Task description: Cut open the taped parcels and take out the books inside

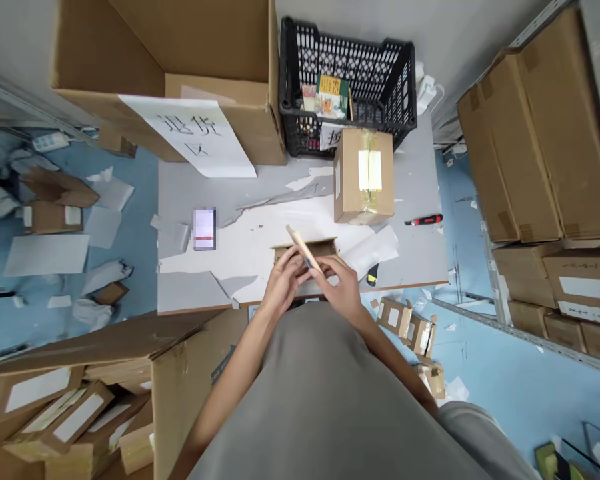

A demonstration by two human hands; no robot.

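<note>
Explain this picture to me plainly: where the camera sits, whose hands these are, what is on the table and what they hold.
The camera sits on a person's head and looks down, so the grey shirt and both arms are their own. The left hand and right hand together grip a small open cardboard box, its flap raised, at the table edge. On the table lie a taped carton, a black crate with books inside, a large open box with a paper sign, a red utility knife and torn paper. More cartons crowd the floor and shelves.
</note>
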